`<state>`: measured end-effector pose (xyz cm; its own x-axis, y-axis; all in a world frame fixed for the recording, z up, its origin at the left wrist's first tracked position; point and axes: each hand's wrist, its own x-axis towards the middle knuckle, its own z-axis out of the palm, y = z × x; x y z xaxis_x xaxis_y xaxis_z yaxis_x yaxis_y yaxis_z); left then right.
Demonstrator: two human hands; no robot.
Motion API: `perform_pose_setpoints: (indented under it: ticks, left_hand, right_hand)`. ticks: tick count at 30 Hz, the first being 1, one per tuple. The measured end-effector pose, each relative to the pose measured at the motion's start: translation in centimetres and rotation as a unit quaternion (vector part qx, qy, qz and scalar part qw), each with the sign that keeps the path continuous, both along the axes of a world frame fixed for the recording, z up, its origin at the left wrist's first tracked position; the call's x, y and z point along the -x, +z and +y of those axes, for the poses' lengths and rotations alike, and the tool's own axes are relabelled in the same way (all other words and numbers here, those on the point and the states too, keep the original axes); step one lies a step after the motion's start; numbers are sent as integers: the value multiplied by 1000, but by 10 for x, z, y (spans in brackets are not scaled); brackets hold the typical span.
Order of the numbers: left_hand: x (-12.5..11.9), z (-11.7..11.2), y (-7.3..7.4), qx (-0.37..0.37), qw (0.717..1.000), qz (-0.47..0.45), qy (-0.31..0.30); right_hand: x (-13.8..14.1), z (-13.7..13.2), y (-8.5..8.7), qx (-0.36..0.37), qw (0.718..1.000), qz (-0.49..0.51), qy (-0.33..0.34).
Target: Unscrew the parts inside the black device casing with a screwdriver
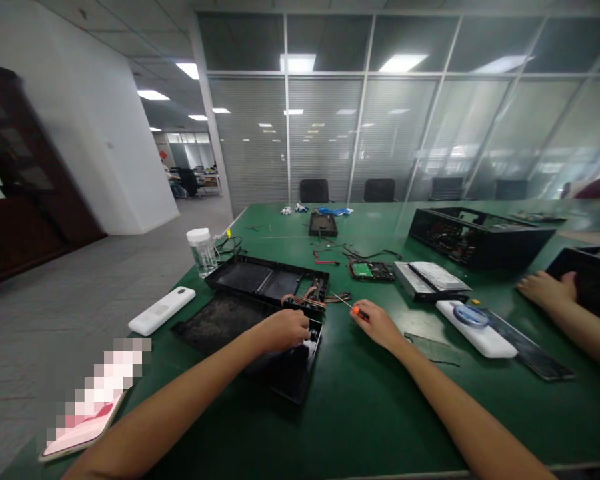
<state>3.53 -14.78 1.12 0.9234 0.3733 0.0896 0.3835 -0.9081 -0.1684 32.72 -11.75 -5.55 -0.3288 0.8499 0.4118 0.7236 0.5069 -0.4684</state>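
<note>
My left hand point(284, 330) is over the right end of an opened black casing, its fingers curled together near small parts at the edge; what they pinch, if anything, is hidden. The casing has a dusty flat black panel point(220, 320) in front and a shallow tray point(250, 277) behind it. Ribbon-like multicoloured wires point(300, 300) cross the tray's right end. To the right, my right hand point(380, 325) is closed around a screwdriver point(361, 313) with an orange and black handle. Its thin shaft points left and away from me, toward the wires.
A green circuit board point(365, 270), a silver drive-like box point(427, 279) and a large black case point(475, 237) stand behind my right hand. A clear jar point(203, 253), a white oblong device point(163, 311) and a phone point(87, 423) lie left. Another person's hand point(547, 288) touches a black part.
</note>
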Motion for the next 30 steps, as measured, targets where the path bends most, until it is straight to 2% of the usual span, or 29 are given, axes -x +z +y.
perform_pose_setpoints:
  ticks: [3, 6, 10, 13, 20, 24, 30]
  left_hand:
    - [-8, 14, -18, -56, 997, 7, -51]
    - [-5, 16, -25, -87, 994, -2, -65]
    - [-3, 10, -24, -76, 994, -26, -73]
    - [-5, 6, -26, -31, 996, -54, -66]
    - [-3, 4, -32, 56, 996, -55, -28]
    - [-1, 4, -30, 60, 997, -48, -18]
    - [-3, -1, -29, 17, 999, -21, -17]
  right_hand:
    - [-7, 0, 0, 3, 1000, 16, -14]
    - [-6, 2, 0, 11, 1000, 20, -16]
    - [1, 3, 2, 17, 1000, 12, 3]
    - [5, 1, 5, 11, 1000, 21, 13]
    - [3, -3, 10, 9, 999, 42, 25]
    - [3, -2, 8, 3, 999, 39, 35]
    - [1, -1, 6, -14, 998, 42, 41]
